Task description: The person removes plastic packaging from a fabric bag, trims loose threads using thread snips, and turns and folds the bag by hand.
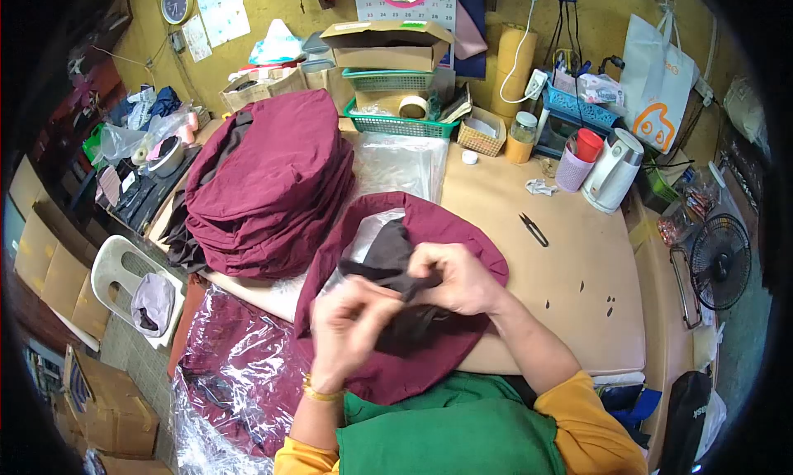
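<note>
A round maroon fabric cover (405,372) lies in front of me, overhanging the near table edge, with dark lining showing in its middle. Over it, my left hand (351,322) pinches the edge of the dark cloth (388,252). My right hand (454,277) grips the same cloth a little to the right, fingers curled on it. The cloth bunches up between the two hands. Small black thread snips (534,230) rest on the tabletop to the right, apart from both hands.
Stacked maroon covers (264,178) stand at the left. Clear plastic with maroon fabric (239,359) hangs below them. Along the back are a green basket (401,126), a glass jar (521,136), a red cup (587,144) and an electric kettle (615,169). A fan (720,262) is far right.
</note>
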A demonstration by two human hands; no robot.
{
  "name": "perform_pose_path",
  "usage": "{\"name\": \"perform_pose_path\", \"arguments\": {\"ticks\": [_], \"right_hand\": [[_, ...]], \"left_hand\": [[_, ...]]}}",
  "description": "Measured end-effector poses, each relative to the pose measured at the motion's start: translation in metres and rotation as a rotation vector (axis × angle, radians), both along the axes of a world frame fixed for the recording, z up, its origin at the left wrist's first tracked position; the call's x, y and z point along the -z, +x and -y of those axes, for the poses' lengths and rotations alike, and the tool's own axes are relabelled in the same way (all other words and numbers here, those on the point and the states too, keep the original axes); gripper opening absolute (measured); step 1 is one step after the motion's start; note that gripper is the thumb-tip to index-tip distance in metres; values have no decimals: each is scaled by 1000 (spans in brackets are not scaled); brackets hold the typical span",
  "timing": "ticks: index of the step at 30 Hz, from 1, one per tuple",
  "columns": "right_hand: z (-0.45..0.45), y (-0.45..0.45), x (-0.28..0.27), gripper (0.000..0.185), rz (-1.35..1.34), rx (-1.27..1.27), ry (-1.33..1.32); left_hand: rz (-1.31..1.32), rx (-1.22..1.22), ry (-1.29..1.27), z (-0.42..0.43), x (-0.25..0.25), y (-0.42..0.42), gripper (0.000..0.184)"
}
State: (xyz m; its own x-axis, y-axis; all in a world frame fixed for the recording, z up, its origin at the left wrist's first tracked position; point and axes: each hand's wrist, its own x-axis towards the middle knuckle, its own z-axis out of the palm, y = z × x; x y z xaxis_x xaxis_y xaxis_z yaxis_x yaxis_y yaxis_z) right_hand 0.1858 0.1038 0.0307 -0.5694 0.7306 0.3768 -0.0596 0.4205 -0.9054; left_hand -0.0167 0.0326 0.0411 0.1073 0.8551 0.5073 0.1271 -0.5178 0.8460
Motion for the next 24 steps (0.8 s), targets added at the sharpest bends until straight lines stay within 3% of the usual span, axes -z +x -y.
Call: {"name": "perform_pose_path", "arguments": {"ticks": [2,3,4,5,7,9,11,13,14,15,19,20,22,24], "right_hand": [[-9,29,11,31,-4,155,39],[-12,42,18,31,-57,218,69],[-7,54,16,30,-17,288,-67],[-3,60,12,29,20,357,-197],[1,59,15,27,-61,352,-129],[3,58,22,32,-76,356,-212],[0,57,35,36,-141,346,-280],[-2,56,41,40,-210,345,-345],[-1,54,41,41,-245,342,-373],[0,51,42,43,-281,341,-403],[1,43,39,40,-450,275,-507],[-2,44,47,41,-445,276,-517],[-3,44,48,40,-446,279,-524],[-3,43,50,39,-455,265,-540]], "left_hand": [[276,-315,-31,-5,3,-36,17],[327,-467,140,-18,19,-67,31],[404,-499,80,-22,34,-101,40],[169,-608,26,-28,46,-124,43],[-78,-691,-232,-43,57,-112,40],[-121,-406,-463,-63,88,-111,28],[-344,-162,-417,-84,123,-109,22],[-404,23,-497,-88,108,-86,27],[-186,132,-557,-89,108,-73,29],[-139,231,-733,-82,79,-62,34],[30,224,-535,-85,75,-32,28],[-55,183,-509,-85,74,-31,28],[245,72,-729,-86,85,-26,35],[527,-29,-770,-85,95,-20,41]]}}
